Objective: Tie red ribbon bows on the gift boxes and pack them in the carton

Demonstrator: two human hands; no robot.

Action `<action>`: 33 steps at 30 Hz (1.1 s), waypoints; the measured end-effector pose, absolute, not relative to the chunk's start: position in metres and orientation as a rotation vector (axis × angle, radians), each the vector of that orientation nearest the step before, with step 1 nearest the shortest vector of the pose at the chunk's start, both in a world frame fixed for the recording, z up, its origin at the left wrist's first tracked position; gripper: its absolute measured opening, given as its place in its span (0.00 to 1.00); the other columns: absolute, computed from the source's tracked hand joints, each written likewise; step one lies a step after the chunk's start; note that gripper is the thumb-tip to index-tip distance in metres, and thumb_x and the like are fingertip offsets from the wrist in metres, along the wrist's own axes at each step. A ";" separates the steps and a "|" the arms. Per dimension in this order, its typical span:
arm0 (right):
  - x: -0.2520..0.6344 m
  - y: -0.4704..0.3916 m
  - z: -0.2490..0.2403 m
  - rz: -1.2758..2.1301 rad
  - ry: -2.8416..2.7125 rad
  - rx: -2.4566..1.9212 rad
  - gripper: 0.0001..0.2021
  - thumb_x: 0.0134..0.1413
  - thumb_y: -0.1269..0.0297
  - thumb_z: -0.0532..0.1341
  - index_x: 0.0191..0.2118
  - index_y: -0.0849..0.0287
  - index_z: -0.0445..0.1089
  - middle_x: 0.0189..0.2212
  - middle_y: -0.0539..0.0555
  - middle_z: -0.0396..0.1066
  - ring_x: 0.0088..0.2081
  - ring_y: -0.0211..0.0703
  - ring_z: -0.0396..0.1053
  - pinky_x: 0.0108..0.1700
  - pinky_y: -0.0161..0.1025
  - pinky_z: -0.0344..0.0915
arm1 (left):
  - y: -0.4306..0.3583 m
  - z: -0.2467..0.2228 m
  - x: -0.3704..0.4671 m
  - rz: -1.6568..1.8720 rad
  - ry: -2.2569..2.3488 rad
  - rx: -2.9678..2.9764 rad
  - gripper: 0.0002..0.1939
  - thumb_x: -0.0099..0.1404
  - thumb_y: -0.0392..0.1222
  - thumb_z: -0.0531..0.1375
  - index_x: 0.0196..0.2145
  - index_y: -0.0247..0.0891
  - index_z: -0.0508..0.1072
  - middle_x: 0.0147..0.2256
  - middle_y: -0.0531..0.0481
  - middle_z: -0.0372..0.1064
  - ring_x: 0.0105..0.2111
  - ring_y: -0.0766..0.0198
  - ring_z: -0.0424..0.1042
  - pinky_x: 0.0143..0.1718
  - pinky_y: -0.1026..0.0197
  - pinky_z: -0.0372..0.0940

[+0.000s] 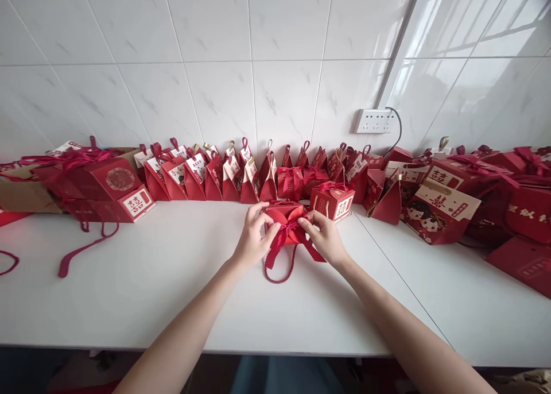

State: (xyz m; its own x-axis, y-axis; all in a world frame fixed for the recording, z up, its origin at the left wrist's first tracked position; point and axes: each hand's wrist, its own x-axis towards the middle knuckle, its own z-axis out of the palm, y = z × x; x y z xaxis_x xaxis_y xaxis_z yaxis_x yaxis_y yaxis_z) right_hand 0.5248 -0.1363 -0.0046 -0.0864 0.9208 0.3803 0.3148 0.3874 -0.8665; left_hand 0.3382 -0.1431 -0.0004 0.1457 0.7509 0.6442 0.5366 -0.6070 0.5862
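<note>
A small red gift box (pixel 275 210) stands on the white table in front of me, a dark red ribbon (pixel 279 246) tied across it in a bow with tails hanging toward me. My left hand (pixel 257 233) pinches the bow's left side with thumb and fingertips, against the box. On the other side my right hand (pixel 322 233) pinches the bow's right loop. Below the box a twisted red cord handle (pixel 279 280) curves onto the table. Just behind my right hand sits another red box (pixel 333 200) with a bow and gold cord.
Several red and white gift boxes (pixel 196 174) line the tiled wall. Larger red boxes are piled at the left (pixel 107 178) and right (pixel 441 213). A loose ribbon (pixel 81 253) trails over the table (pixel 258 319) at left. A power strip (pixel 373 121) hangs on the wall.
</note>
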 end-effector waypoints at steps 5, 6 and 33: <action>0.525 -0.134 -0.006 0.601 -1.643 -1.112 0.18 0.53 0.46 0.55 0.25 0.56 0.61 0.30 0.53 0.62 0.36 0.45 0.63 0.39 0.42 0.64 | -0.139 -0.007 0.337 1.488 1.295 2.202 0.08 0.64 0.42 0.53 0.27 0.40 0.61 0.46 0.43 0.58 0.54 0.56 0.59 0.54 0.50 0.59; 0.525 -0.133 -0.006 0.595 -1.642 -1.102 0.18 0.53 0.46 0.56 0.25 0.56 0.62 0.32 0.54 0.62 0.38 0.46 0.63 0.40 0.42 0.64 | -0.139 -0.007 0.337 1.495 1.291 2.195 0.08 0.64 0.42 0.52 0.27 0.40 0.61 0.47 0.43 0.57 0.55 0.56 0.59 0.53 0.51 0.59; 0.528 -0.135 0.000 0.951 -1.561 -0.939 0.20 0.50 0.46 0.59 0.21 0.57 0.58 0.54 0.58 0.63 0.45 0.52 0.69 0.39 0.48 0.71 | -0.136 -0.006 0.335 1.523 1.309 2.040 0.10 0.64 0.46 0.51 0.27 0.41 0.59 0.25 0.53 0.63 0.28 0.65 0.66 0.32 0.63 0.63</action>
